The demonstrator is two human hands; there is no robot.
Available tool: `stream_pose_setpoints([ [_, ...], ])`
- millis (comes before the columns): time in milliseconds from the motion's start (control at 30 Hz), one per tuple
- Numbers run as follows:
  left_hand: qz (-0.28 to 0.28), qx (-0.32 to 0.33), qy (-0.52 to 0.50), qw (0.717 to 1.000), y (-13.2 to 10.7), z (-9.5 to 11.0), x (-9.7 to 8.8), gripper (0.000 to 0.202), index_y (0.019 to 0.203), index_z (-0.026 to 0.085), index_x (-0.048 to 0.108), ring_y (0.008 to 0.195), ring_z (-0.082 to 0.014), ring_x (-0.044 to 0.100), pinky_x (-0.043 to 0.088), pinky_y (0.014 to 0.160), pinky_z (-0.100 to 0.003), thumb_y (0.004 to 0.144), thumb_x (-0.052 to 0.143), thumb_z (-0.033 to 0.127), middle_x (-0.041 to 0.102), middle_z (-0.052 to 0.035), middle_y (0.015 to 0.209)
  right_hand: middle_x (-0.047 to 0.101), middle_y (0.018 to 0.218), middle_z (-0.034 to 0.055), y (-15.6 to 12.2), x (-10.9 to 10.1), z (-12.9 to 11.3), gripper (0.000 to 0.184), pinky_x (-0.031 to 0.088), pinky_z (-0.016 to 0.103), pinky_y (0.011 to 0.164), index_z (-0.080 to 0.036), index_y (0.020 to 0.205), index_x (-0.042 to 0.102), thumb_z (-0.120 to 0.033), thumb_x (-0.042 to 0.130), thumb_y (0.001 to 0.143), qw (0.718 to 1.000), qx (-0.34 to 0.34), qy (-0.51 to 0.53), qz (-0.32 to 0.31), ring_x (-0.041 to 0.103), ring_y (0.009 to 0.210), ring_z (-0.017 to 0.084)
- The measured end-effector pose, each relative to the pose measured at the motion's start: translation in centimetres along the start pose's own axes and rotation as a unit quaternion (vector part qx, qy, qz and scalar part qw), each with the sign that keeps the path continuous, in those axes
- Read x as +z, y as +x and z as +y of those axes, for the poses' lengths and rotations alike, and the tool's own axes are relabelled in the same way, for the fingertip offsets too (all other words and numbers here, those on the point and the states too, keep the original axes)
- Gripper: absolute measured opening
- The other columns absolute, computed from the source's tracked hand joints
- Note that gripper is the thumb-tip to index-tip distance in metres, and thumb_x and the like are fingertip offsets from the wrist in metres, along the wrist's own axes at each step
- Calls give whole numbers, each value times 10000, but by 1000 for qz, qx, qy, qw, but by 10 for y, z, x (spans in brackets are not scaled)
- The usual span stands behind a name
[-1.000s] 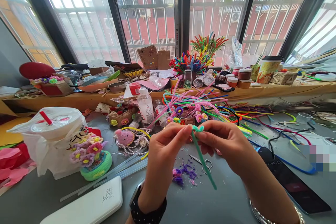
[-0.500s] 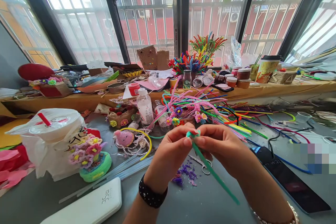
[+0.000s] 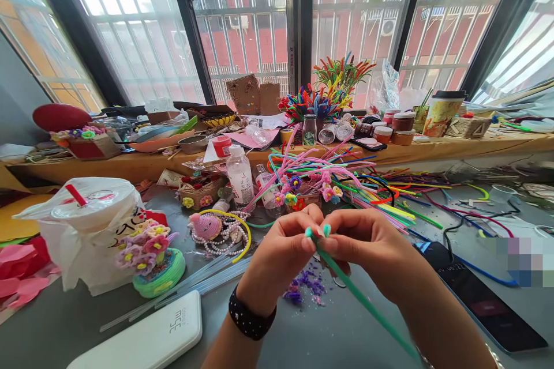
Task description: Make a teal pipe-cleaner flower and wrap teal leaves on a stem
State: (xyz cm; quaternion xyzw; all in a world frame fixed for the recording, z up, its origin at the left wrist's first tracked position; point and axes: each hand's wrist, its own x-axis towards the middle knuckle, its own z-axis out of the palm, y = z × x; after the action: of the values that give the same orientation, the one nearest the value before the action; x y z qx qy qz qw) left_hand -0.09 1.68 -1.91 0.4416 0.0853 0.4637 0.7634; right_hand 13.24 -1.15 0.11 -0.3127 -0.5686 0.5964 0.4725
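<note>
Both hands meet over the middle of the table around a green pipe cleaner. My left hand pinches its bent end between thumb and fingers. Against it, my right hand grips the same piece, also in a pinch. Two small loops of green fuzz show at the fingertips, and the long tail slants down to the right. Purple fuzz clippings lie on the table below the hands. Part of a pair of scissors shows under the pipe cleaner, mostly hidden.
Loose pipe cleaners are heaped behind the hands. At left stand a bagged drink cup and a flower pot craft. A white power bank lies front left, a phone to the right. Bottles stand farther back.
The fingers have shifted on the pipe cleaner's bent end, where two separate loops now show. Its tail now reaches farther down and right. The scissors are more covered.
</note>
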Motion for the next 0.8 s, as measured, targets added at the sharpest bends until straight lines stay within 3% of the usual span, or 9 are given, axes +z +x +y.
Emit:
stream_pose_setpoints([
  [433, -19, -8, 12, 1000, -1, 1, -1, 114, 540, 199, 664, 502, -77, 472, 436, 417, -191, 538, 740, 284, 399, 30, 622, 511, 517, -38, -2, 2, -1, 148, 382, 166, 436, -148, 617, 615, -279, 679, 644, 1000, -2, 22, -3, 447, 446, 47],
  [633, 2, -33, 23, 999, -1, 2, 1, 164, 511, 181, 638, 519, -98, 493, 472, 475, -243, 498, 758, 293, 426, 25, 637, 560, 553, -22, -3, -6, -4, 122, 423, 183, 457, -155, 661, 660, -254, 708, 607, 999, 28, 20, -26, 489, 474, 65],
  [800, -26, -30, -4, 999, 1, 0, 2, 124, 572, 197, 642, 504, -104, 503, 472, 484, -273, 559, 719, 294, 454, 24, 663, 584, 559, -20, -2, -12, -6, 107, 450, 191, 487, -157, 686, 676, -239, 699, 621, 999, 29, 24, -31, 523, 492, 71],
])
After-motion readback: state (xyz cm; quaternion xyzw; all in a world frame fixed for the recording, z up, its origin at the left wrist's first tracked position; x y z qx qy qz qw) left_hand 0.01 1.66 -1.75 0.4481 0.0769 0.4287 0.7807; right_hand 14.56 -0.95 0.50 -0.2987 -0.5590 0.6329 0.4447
